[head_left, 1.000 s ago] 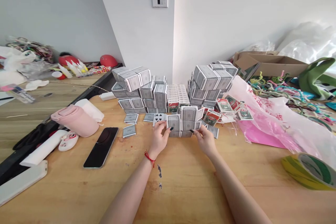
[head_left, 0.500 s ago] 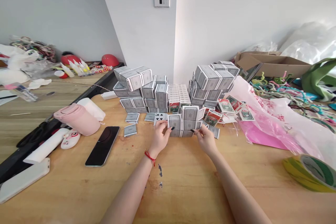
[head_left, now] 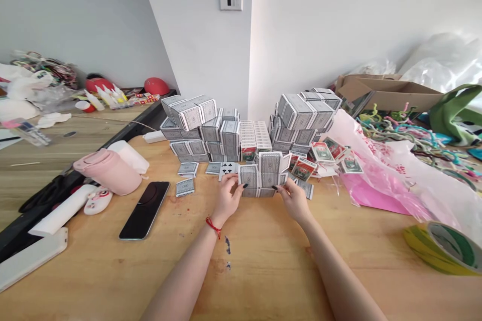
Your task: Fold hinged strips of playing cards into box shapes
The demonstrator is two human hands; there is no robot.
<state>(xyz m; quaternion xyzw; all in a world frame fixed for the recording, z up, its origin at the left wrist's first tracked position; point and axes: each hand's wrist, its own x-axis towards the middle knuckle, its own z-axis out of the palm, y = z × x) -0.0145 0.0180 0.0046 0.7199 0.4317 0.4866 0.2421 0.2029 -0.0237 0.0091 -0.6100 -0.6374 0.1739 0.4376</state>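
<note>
A small block of folded playing cards, with patterned grey backs outward, stands upright on the table in front of me. My left hand grips its left side between thumb and fingers. On the opposite side, my right hand pinches the lower right edge. One card rises above the block, with white flaps beside it. Behind my left hand lies a face-up club card. Larger card-cube stacks rise behind: one at left, another at right.
Upright rows of card boxes stand between the stacks, with red and green boxes to the right. Loose card piles, a phone and a pink cup lie leftward. Yellow-green tape and pink plastic are at right.
Both hands stay on the block of cards in nearly the same pose. The whole view has shifted slightly, with things appearing a little further left.
</note>
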